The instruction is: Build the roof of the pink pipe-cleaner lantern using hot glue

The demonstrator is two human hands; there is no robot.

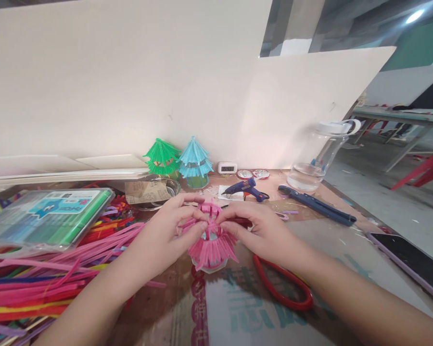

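Between my two hands stands a small pink pipe-cleaner pavilion (pixel 213 250), with a fringed lower skirt and a ring with posts above it. My left hand (pixel 180 223) pinches at its upper part from the left, thumb and fingertips close together. From the right, my right hand (pixel 254 226) pinches the same upper part with thumb and index finger. Any small piece between the fingertips is too hidden to make out. Red-handled scissors (pixel 283 283) lie under my right forearm, their blades mostly covered.
Behind are a green pavilion (pixel 162 156), a blue pavilion (pixel 195 161), a small clock (pixel 227 167) and a glue gun (pixel 245 188). Dark blue pliers (pixel 317 205), a water bottle (pixel 315 156) and a phone (pixel 411 262) stand or lie right; a marker case (pixel 46 218) and pipe cleaners (pixel 39 288) left.
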